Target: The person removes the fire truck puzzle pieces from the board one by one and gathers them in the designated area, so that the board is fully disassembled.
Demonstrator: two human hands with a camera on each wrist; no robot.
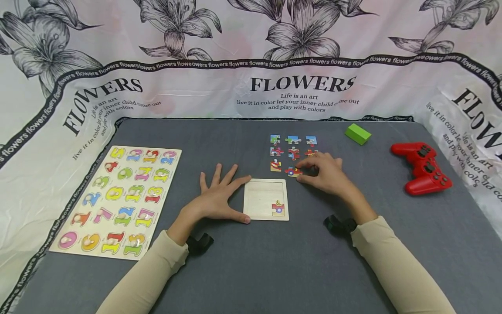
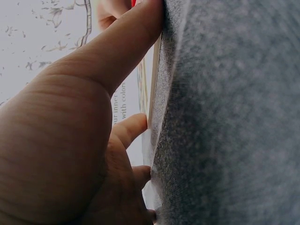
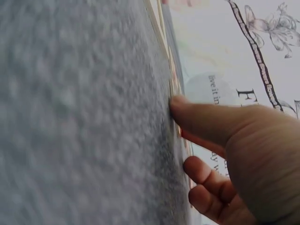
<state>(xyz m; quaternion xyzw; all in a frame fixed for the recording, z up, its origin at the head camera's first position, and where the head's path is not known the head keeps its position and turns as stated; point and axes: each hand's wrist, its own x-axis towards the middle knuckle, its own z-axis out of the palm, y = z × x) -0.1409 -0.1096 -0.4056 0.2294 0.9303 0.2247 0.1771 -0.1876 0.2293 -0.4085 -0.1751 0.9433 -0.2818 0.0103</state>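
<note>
My left hand (image 1: 215,201) lies with fingers spread at the left side of a square wooden puzzle tray (image 1: 259,198). Its thumb touches the tray's lower left corner and its index finger the upper left. One jigsaw piece (image 1: 278,209) sits in the tray's lower right corner. Just beyond the tray, my right hand (image 1: 325,173) pinches the right side of a red and blue jigsaw piece (image 1: 293,172) between thumb and index finger, low on the cloth. In the right wrist view the thumb (image 3: 201,115) reaches down to the table surface.
Several other jigsaw pieces (image 1: 293,152) lie in rows behind the tray. A wooden number board (image 1: 158,209) lies at the left. A green block (image 1: 357,134) and a red game controller (image 1: 421,168) are at the right. Printed flower cloth (image 1: 204,89) surrounds the grey tabletop.
</note>
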